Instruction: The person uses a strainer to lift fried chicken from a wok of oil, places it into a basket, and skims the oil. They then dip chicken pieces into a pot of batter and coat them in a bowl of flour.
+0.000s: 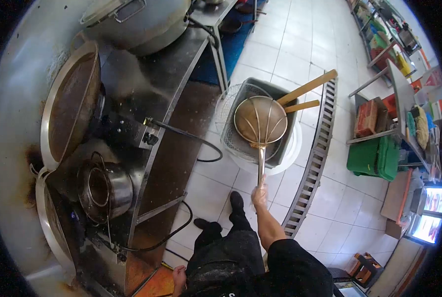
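My right hand (260, 194), in a clear plastic glove, is closed around the metal handle of a fine-mesh strainer (260, 121). The strainer is over a grey plastic tub (253, 81) on the floor, and wire ribs cross its round bowl. Under and beside it, a wire mesh basket (226, 106) overlaps the tub. Two wooden handles (307, 89) stick out over the tub's right side; what they belong to is hidden. Low beside my dark apron hangs my left hand (180, 278), fingers curled in, with nothing visible in them.
Left, a steel stove counter (147, 74) carries a large pot (156, 29), a tilted wok (70, 104) and a smaller pot (117, 190). A black hose (201, 138) loops off its edge. A floor drain grate (312, 163) runs right of the tub. A green bin (374, 158) stands beyond.
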The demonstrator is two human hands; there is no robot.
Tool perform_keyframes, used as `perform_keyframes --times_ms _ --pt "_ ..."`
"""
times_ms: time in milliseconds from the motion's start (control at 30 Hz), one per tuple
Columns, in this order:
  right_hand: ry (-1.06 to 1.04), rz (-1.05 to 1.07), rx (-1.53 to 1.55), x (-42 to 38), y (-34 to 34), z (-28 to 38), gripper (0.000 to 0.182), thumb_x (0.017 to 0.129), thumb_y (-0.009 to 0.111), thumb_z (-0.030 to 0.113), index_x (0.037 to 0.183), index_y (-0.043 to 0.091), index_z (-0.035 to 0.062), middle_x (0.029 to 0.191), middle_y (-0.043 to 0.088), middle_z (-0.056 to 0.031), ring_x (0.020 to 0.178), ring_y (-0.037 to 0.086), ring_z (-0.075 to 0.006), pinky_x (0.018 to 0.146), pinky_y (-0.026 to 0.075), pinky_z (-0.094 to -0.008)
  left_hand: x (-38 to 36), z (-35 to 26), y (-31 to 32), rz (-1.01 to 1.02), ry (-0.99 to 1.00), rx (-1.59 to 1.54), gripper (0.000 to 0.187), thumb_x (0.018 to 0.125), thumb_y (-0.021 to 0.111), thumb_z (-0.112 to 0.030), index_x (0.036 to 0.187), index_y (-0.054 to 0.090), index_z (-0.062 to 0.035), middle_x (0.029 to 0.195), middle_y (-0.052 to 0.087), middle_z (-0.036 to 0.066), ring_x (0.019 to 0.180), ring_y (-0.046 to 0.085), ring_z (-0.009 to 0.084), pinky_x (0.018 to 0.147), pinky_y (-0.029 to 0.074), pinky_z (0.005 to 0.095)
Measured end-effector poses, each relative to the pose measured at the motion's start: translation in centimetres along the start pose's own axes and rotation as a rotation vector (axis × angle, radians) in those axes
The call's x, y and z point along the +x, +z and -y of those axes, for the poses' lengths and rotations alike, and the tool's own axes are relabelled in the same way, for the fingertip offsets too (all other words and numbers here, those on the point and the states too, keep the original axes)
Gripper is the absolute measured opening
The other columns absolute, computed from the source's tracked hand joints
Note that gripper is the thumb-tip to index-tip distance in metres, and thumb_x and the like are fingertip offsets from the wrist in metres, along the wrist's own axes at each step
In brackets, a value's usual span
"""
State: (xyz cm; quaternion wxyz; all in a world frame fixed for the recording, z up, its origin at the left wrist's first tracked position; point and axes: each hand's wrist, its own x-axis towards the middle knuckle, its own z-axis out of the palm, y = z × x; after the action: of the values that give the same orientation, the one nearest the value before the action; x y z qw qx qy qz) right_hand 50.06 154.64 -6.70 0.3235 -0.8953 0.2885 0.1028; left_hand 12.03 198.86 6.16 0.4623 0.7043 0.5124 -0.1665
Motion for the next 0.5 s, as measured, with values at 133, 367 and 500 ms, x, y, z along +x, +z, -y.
perform_keyframes --times_ms 133,367,500 --pt "0.173 0.082 -0.013 0.9 -2.0 2.1 0.078 0.083 0.050 0.003 0.152 0.015 0.0109 0.109 0.055 -0.0326 0.099 0.059 -0.0452 0.084 0.048 -0.0519 -4.2 -4.6 -0.6 -0.025 -0.013 0.149 0.016 0.085 0.064 -0.010 0.097 0.067 -0.0003 0.093 0.068 0.011 0.089 0.064 0.0193 0.081 0.051 0.0310" --pt "0.030 0.032 0.358 -2.1 -10.9 11.1 0.019 0.092 0.054 0.018 0.092 0.064 0.0015 0.065 0.063 -0.0136 0.062 0.065 -0.0327 0.059 0.052 -0.0430 2.1 7.5 2.8 0.061 0.135 -0.032 0.023 0.086 0.064 -0.017 0.100 0.068 0.0000 0.092 0.069 0.014 0.088 0.067 0.0233 0.082 0.052 0.0351" --pt "-0.660 0.202 -0.136 -4.4 -4.6 13.4 0.027 0.095 0.054 0.024 0.112 0.058 0.0031 0.088 0.062 -0.0133 0.074 0.064 -0.0266 0.063 0.054 -0.0405 -2.0 -1.5 5.0 -0.083 0.088 -0.007 0.026 0.085 0.063 -0.022 0.101 0.069 -0.0035 0.094 0.070 0.014 0.089 0.068 0.0252 0.081 0.052 0.0354"
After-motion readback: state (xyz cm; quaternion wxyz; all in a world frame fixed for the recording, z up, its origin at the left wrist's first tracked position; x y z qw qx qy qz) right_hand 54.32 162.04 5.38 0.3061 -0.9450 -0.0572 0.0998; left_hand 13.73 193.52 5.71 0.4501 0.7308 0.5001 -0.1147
